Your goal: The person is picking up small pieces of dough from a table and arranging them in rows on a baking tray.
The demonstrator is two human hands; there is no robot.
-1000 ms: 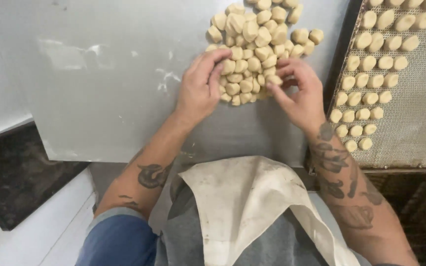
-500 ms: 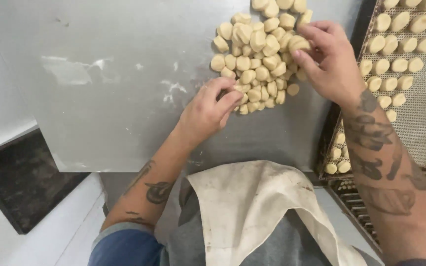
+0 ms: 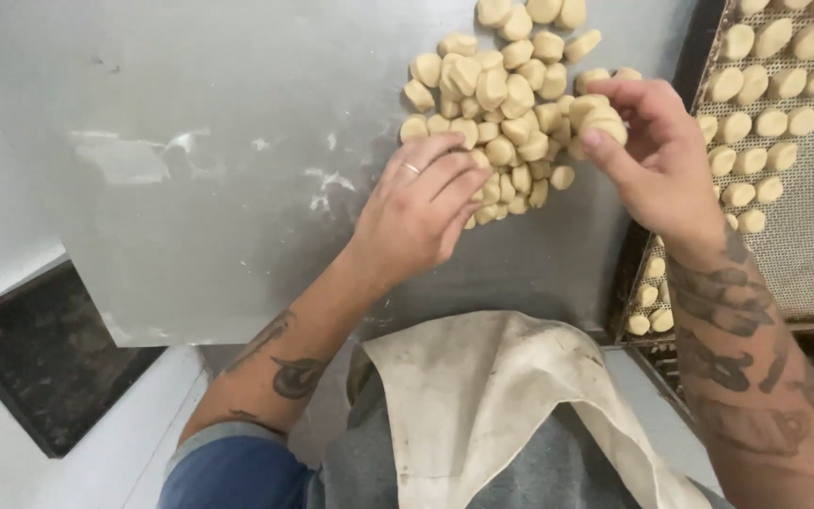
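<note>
Right hand [image 3: 657,155] pinches several dough pieces [image 3: 597,115] in its fingertips, lifted clear of the heap [image 3: 501,104] toward the perforated tray [image 3: 803,245]. Left hand [image 3: 421,212], fingers curled loosely, cups the heap's near edge on the steel surface [image 3: 219,188], corralling strays.

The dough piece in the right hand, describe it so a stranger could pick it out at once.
Start at the heap of pale dough pieces on the grey steel table. At its right edge the right hand is raised. The dough piece is pinched in its fingers, lifted rather than lying flat.
</note>
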